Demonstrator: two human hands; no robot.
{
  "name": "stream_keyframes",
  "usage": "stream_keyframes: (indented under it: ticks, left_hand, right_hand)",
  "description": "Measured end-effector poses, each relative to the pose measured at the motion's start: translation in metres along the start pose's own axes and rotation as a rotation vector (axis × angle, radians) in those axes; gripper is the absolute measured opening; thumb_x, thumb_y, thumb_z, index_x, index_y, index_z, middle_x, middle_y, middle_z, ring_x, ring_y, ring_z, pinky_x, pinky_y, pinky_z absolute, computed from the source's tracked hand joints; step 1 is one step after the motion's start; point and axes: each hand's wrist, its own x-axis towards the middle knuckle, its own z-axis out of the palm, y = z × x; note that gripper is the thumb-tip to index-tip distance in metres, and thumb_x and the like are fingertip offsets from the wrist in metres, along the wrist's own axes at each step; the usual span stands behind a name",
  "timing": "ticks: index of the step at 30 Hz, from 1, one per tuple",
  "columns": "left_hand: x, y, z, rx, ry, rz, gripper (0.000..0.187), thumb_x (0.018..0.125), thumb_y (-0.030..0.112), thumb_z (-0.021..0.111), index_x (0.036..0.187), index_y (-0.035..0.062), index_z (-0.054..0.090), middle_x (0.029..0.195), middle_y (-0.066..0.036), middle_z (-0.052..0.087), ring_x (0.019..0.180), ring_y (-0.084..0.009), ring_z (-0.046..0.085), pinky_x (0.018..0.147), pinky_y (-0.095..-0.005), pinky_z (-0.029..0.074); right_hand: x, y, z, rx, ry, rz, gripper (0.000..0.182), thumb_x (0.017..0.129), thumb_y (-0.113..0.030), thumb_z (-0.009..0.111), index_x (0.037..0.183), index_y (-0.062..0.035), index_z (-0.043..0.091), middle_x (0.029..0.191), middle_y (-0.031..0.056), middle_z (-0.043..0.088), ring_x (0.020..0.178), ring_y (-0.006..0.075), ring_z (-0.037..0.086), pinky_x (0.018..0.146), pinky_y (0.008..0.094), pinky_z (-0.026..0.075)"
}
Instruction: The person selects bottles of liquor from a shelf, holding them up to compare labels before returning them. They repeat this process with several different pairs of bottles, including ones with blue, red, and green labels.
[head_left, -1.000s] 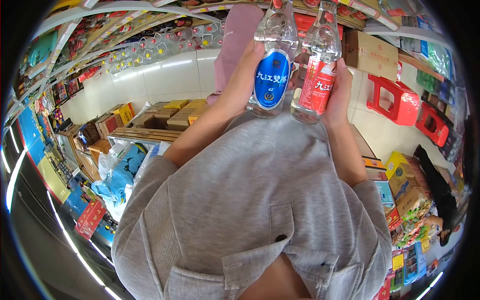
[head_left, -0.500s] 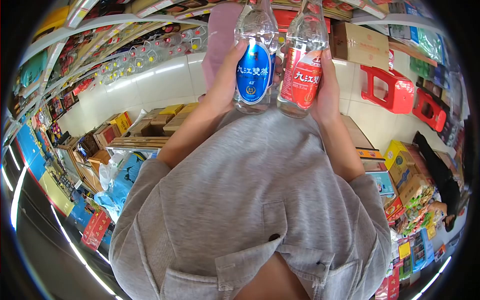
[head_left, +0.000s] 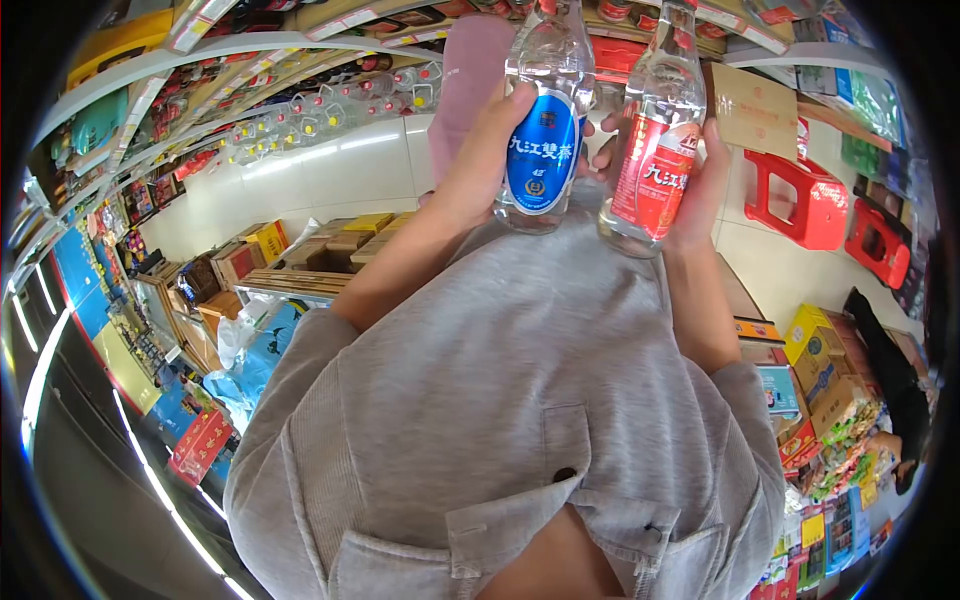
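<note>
My left hand (head_left: pixel 484 168) is wrapped round a clear glass liquor bottle (head_left: pixel 541 150) with a blue oval label, its thumb near the label's upper edge. Beside it, a second clear glass liquor bottle (head_left: pixel 655 175) with a red label is gripped by my right hand (head_left: pixel 700 200). Both bottles are held up in front of my grey shirt, labels towards me, necks pointing away. Clear liquid seems to fill them. A small gap separates the bottles, and fingertips of both hands show in it. The red-labelled bottle leans slightly.
Shelves with large clear jugs (head_left: pixel 330 112) run along the far left. A red plastic stool (head_left: pixel 795 200) and a cardboard box (head_left: pixel 755 108) stand to the right. Cardboard cartons (head_left: pixel 365 242) lie at the left. A person in black (head_left: pixel 885 370) is at the far right.
Both bottles have shifted right in view and the gap between them has widened. The red-labelled bottle sits lower and has turned a little. Both hands keep their grip.
</note>
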Motion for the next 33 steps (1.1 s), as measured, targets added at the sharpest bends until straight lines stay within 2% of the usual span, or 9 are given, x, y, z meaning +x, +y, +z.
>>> stream_keyframes:
  ticks: [6,9,15,21,22,23,24,30,33]
  left_hand:
    - [0.004,0.0,-0.004,0.176,0.01,0.06,0.046,0.107,0.038,0.044,0.141,0.0069,0.039,0.11,-0.014,0.067,0.086,-0.0212,0.072,0.073,-0.0329,0.061]
    - [0.001,0.006,0.004,0.246,0.021,0.059,0.069,0.102,0.06,0.04,0.138,0.0009,0.047,0.114,-0.021,0.068,0.092,-0.0299,0.073,0.078,-0.0374,0.061]
    - [0.003,0.002,-0.004,0.21,0.012,0.047,0.074,0.101,0.065,0.035,0.133,-0.0001,0.052,0.112,-0.018,0.07,0.089,-0.0259,0.073,0.077,-0.0353,0.06]
    - [0.004,0.006,-0.007,0.18,0.015,-0.037,0.075,0.101,0.065,0.034,0.124,-0.0012,0.06,0.107,-0.015,0.071,0.086,-0.0241,0.072,0.078,-0.0333,0.059]
    - [0.004,0.007,-0.007,0.144,0.013,-0.047,0.067,0.102,0.062,0.037,0.128,0.0023,0.055,0.106,-0.015,0.07,0.084,-0.024,0.073,0.075,-0.034,0.06]
    - [0.003,0.009,-0.007,0.11,0.011,-0.057,0.06,0.103,0.058,0.039,0.131,0.0058,0.049,0.105,-0.015,0.069,0.082,-0.0239,0.073,0.072,-0.0347,0.062]
    - [0.003,0.01,-0.008,0.076,0.012,-0.067,0.055,0.104,0.054,0.042,0.134,0.0092,0.044,0.105,-0.014,0.069,0.079,-0.0238,0.073,0.069,-0.0354,0.063]
    - [0.003,0.008,-0.009,0.091,0.029,-0.043,0.055,0.104,0.055,0.042,0.133,0.0083,0.047,0.107,-0.016,0.07,0.081,-0.0246,0.073,0.069,-0.0354,0.063]
    - [0.002,0.009,-0.011,0.071,0.016,-0.065,0.054,0.104,0.054,0.041,0.134,0.0091,0.044,0.107,-0.016,0.069,0.081,-0.0245,0.073,0.07,-0.0351,0.063]
  right_hand:
    - [-0.002,-0.003,-0.006,-0.141,0.025,-0.03,0.076,0.102,-0.06,0.026,0.132,0.0044,0.053,0.112,0.0196,0.067,0.09,0.0295,0.069,0.084,0.0464,0.06]
    - [0.0,-0.003,-0.009,-0.204,0.038,-0.037,0.074,0.104,-0.057,0.024,0.13,0.0055,0.055,0.109,0.0193,0.068,0.088,0.0283,0.069,0.083,0.0449,0.059]
    - [0.007,0.009,-0.007,-0.22,0.231,-0.075,0.071,0.106,-0.054,0.025,0.128,0.0059,0.056,0.107,0.0193,0.069,0.089,0.027,0.069,0.079,0.0415,0.058]
    - [0.007,0.016,-0.005,-0.226,0.289,-0.021,0.068,0.105,-0.055,0.031,0.129,0.0031,0.055,0.105,0.0182,0.07,0.087,0.0255,0.071,0.079,0.0399,0.059]
    - [0.007,0.017,0.0,-0.228,0.295,-0.014,0.067,0.105,-0.055,0.032,0.129,0.0028,0.055,0.106,0.0181,0.07,0.088,0.0251,0.071,0.08,0.0396,0.06]
    - [0.006,0.017,0.005,-0.207,0.258,-0.039,0.06,0.103,-0.055,0.043,0.122,0.0002,0.059,0.101,0.0143,0.072,0.087,0.0225,0.073,0.078,0.0374,0.062]
    - [0.006,0.018,0.01,-0.197,0.261,-0.047,0.062,0.103,-0.055,0.042,0.122,0.0006,0.059,0.101,0.0147,0.072,0.087,0.0228,0.073,0.078,0.0375,0.062]
    - [0.007,0.019,0.016,-0.165,0.263,-0.05,0.065,0.103,-0.057,0.037,0.122,0.0018,0.06,0.104,0.0154,0.072,0.089,0.0239,0.073,0.08,0.0389,0.062]
    - [0.004,0.018,0.011,-0.222,0.267,-0.013,0.062,0.106,-0.052,0.033,0.13,0.0016,0.054,0.112,0.019,0.069,0.093,0.0259,0.072,0.082,0.0398,0.06]
